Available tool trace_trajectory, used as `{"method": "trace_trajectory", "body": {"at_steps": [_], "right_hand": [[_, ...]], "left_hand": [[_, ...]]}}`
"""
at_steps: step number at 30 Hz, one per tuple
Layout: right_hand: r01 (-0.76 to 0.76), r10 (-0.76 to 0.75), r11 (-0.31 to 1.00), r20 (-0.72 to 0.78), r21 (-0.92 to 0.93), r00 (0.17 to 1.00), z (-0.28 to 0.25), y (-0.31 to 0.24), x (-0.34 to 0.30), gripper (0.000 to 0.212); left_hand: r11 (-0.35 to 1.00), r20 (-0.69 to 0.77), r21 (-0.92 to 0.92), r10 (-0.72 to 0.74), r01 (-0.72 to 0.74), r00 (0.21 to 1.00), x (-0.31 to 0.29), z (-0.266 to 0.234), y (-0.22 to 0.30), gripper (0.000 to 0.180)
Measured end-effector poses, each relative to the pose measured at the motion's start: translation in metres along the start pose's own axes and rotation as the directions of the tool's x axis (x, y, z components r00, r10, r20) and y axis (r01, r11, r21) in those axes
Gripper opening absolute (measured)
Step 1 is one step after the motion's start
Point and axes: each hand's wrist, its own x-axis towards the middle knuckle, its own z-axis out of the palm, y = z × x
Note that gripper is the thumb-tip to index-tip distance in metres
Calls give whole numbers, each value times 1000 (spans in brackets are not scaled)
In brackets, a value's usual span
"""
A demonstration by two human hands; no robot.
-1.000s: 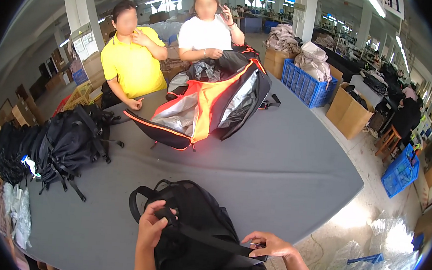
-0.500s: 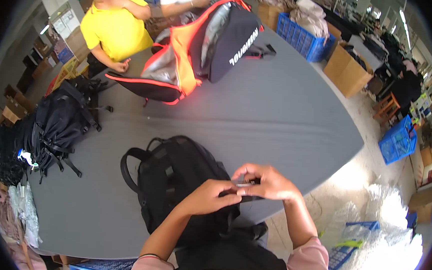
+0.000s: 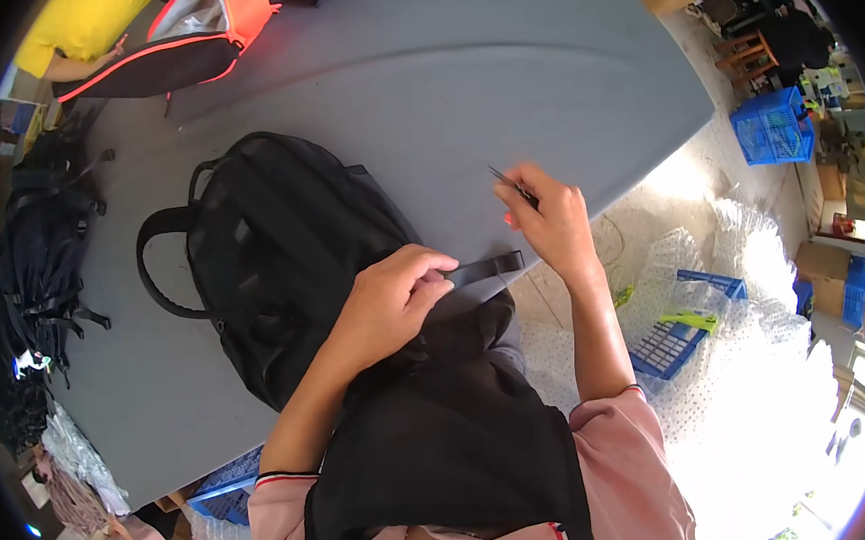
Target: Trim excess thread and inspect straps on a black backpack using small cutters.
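Observation:
A black backpack (image 3: 292, 200) lies on the grey-covered table in front of me, its looped handle pointing left. My left hand (image 3: 385, 297) is at the bag's right side, thumb and fingers pinched on a black webbing strap (image 3: 485, 269). The strap's free end sticks out to the right, over the table edge. Farther right, my right hand (image 3: 553, 223) is closed around slim dark thread snips (image 3: 514, 187), raised apart from the strap with the pointed tip aimed up and left. The palm side of the right hand is hidden.
More black backpacks (image 3: 39, 232) are piled along the left table edge. A black-and-orange bag (image 3: 156, 65) lies open at far left, beside a person in a yellow shirt (image 3: 95, 11). Bubble wrap (image 3: 737, 362) and a blue crate (image 3: 772, 126) are on the floor at right.
My hands have separated: the right has moved up and away with the snips, while the left stays on the strap. My view has tilted down, bringing the backpack closer.

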Motion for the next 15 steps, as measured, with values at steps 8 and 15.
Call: {"method": "trace_trajectory", "body": {"at_steps": [8, 15], "right_hand": [[-104, 84, 932, -72, -346, 994, 37, 132, -54, 31], [-188, 185, 980, -54, -70, 981, 21, 118, -48, 21]], "left_hand": [[665, 372, 671, 80, -328, 925, 54, 64, -29, 28], [633, 351, 699, 99, -331, 931, 72, 78, -50, 34]]}}
